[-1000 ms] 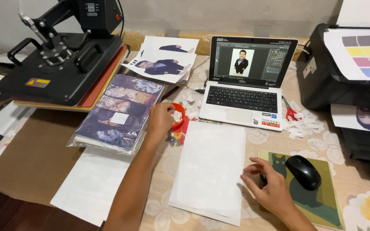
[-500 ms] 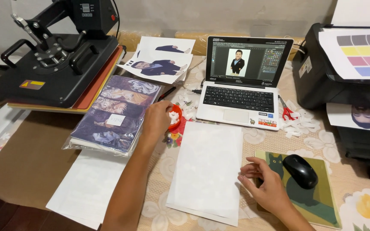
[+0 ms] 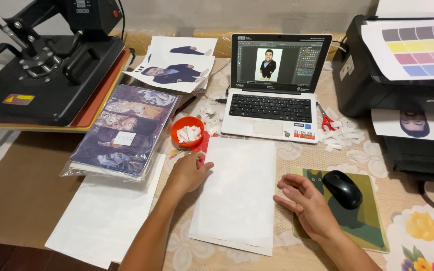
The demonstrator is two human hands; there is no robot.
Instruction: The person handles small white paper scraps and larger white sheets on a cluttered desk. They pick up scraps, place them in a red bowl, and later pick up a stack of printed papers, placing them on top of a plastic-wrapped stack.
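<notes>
A stack of white paper sheets (image 3: 237, 193) lies on the floral tablecloth in front of a laptop (image 3: 273, 85). My left hand (image 3: 187, 173) rests at the stack's upper left edge, fingers curled and touching the paper and a red item beneath. My right hand (image 3: 310, 206) hovers open, fingers spread, just right of the stack and over the left edge of a green mouse pad (image 3: 357, 221). A black mouse (image 3: 342, 188) sits on the pad close to my right fingers. A small red bowl (image 3: 187, 132) with paper scraps stands just beyond my left hand.
A black heat press (image 3: 41, 70) fills the far left, a bagged pack of printed sheets (image 3: 124, 130) beside it. Printed photo sheets (image 3: 177, 68) lie behind. Red scissors (image 3: 327, 120) and paper scraps lie right of the laptop. A black printer (image 3: 403, 85) stands at right. White sheets (image 3: 106, 216) lie front left.
My left hand has slid down from the red bowl to the stack's upper left edge. My right hand has lifted a little and spread. The camera moved closer.
</notes>
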